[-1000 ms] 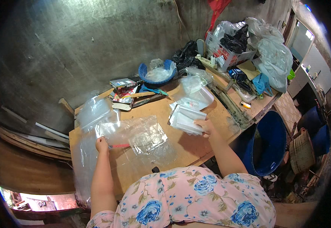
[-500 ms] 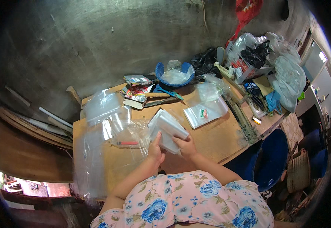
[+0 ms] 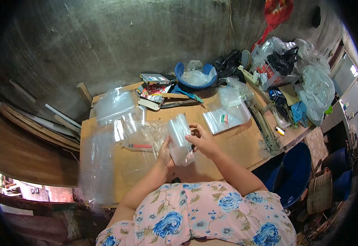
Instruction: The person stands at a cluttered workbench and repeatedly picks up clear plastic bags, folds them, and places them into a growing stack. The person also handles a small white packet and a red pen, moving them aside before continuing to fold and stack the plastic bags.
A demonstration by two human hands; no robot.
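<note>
A bundle of clear plastic bags (image 3: 179,133), folded over on itself, is held up above the table in front of me. My left hand (image 3: 165,154) grips its left lower side, with the thumb pointing up along it. The fingers of my right hand (image 3: 205,141) are bent around the bundle's right edge. Just left of it, loose clear plastic (image 3: 154,133) spreads over the wood, with a slim red object (image 3: 140,146) on or under it. To the right lies a flat stack of clear bags (image 3: 238,117) bearing a small green-and-red label.
More clear sheets (image 3: 115,107) cover the wooden table's (image 3: 224,145) left side. At the back are small boxes (image 3: 152,88), a dark long blade-like tool (image 3: 181,108) and a blue bowl-shaped basket (image 3: 179,74). A crate (image 3: 265,84) full of plastic bags stands back right, with blue tubs (image 3: 294,174) below.
The bundle has turned more upright and been folded over. My right hand has shifted up along its right edge, now with bent fingers. The view has shifted slightly.
</note>
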